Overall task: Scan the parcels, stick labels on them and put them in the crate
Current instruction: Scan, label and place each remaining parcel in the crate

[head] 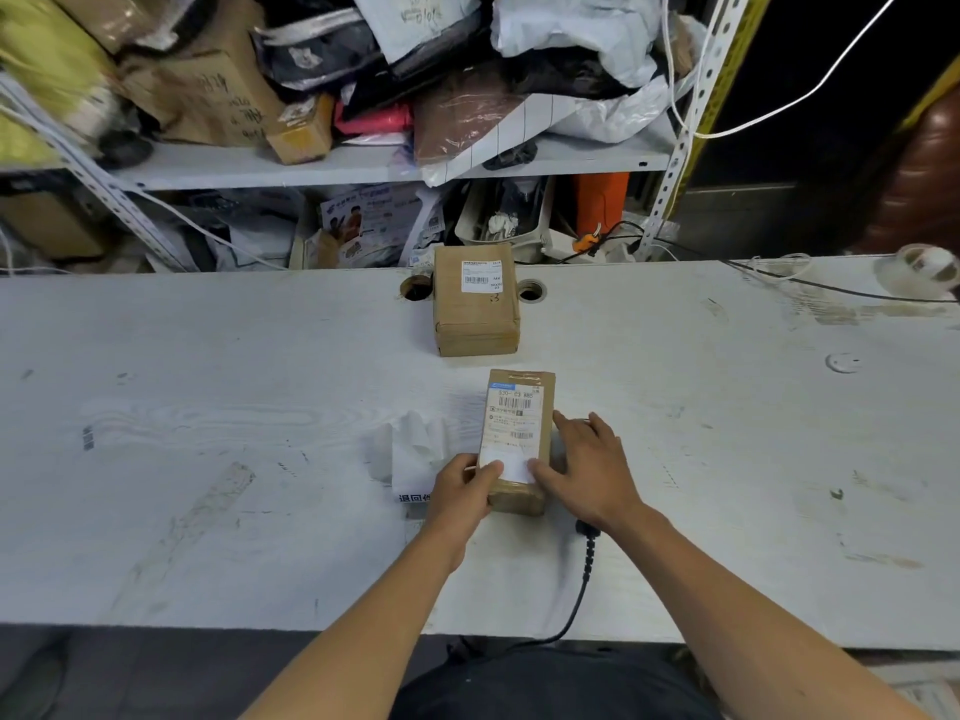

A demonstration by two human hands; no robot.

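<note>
A brown parcel (519,439) is laid flat on the white table (208,407), near its front edge and roughly central. Its long axis is directed away from the person, with a slight lean to the right at the far end. A printed shipping label (514,415) covers its top face, the blue header being at the far end.

The near left corner of the parcel is gripped by the left hand (460,491), the thumb being pressed on a small white label (511,465) at the near end. The right hand (587,470) is laid along the right side with fingers spread and mostly straight, the thumb touching the same label.

A strip of white label backing (410,452) lies just left of the parcel. A black cable (584,574) runs off the front edge below the right wrist.

A 2nd parcel (475,298) is placed farther back, between 2 cable holes (531,291), well apart from the 1st. A tape roll (922,270) sits at the far right. Cluttered shelving (363,163) stands behind the table.
</note>
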